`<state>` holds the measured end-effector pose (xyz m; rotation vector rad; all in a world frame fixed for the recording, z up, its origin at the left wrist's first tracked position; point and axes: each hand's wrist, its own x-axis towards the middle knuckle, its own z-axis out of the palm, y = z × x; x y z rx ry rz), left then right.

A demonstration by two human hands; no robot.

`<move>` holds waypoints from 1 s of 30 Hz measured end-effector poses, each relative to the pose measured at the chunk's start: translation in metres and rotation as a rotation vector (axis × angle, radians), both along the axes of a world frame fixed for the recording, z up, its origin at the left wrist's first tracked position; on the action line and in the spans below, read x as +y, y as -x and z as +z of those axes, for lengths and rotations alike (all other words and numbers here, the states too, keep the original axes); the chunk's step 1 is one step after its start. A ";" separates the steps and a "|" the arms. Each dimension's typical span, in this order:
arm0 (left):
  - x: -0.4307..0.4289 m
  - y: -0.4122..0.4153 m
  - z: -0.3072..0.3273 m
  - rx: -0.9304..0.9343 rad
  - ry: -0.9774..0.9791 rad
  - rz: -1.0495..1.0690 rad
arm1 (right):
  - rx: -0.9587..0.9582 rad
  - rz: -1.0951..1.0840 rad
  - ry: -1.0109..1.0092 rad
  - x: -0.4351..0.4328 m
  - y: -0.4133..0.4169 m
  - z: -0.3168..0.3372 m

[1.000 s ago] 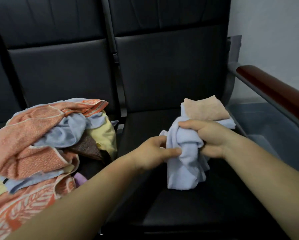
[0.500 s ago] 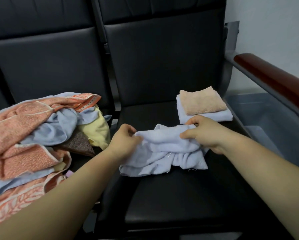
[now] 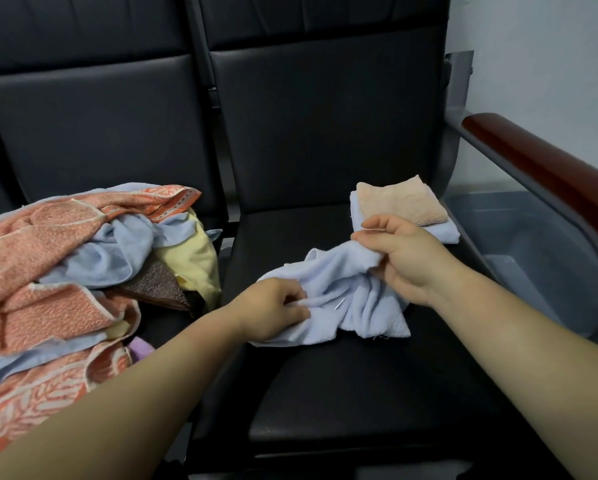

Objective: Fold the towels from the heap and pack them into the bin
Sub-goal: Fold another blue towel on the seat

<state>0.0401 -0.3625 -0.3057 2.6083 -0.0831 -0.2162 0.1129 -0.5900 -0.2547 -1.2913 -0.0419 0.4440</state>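
A crumpled light-blue towel lies on the black seat. My left hand pinches its left edge, fingers curled into the cloth. My right hand grips its upper right part, slightly raised off the seat. Behind my right hand sits a folded stack: a peach towel on a folded light-blue towel. The heap of orange, blue, yellow and brown towels fills the left seat. The grey bin stands on the floor to the right, beyond the armrest.
A wooden-topped armrest on a grey metal frame runs between the seat and the bin. Black seat backs rise behind. A pale wall is at the right.
The light-blue towel went from bunched and hanging in both hands down onto the seat. My hands moved apart, spreading it; my left hand now pinches lower on its left edge.
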 end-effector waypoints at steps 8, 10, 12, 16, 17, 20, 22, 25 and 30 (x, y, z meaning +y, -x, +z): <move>0.016 0.003 0.036 0.193 1.156 0.401 | -0.354 0.175 0.707 -0.014 0.000 -0.001; 0.016 0.003 0.039 0.164 1.149 0.430 | -0.509 0.205 0.905 -0.010 0.006 0.000; 0.019 0.002 0.039 0.109 1.079 0.486 | -0.582 0.216 0.982 -0.006 0.007 0.001; 0.019 0.002 0.036 0.023 0.920 0.564 | -0.487 0.250 0.874 -0.009 0.004 0.002; 0.019 0.002 0.037 0.015 0.897 0.575 | -0.399 0.249 0.812 -0.009 0.002 0.001; 0.016 0.003 0.038 0.047 0.926 0.579 | -0.083 0.201 0.576 -0.009 0.003 0.001; 0.014 0.004 0.041 0.080 0.985 0.557 | 0.026 0.169 0.371 -0.007 0.004 0.001; 0.007 0.004 0.044 0.096 1.067 0.524 | -0.220 0.215 0.453 -0.004 0.012 0.005; -0.005 0.006 0.051 0.084 1.129 0.439 | -0.421 0.486 0.659 0.013 0.032 -0.002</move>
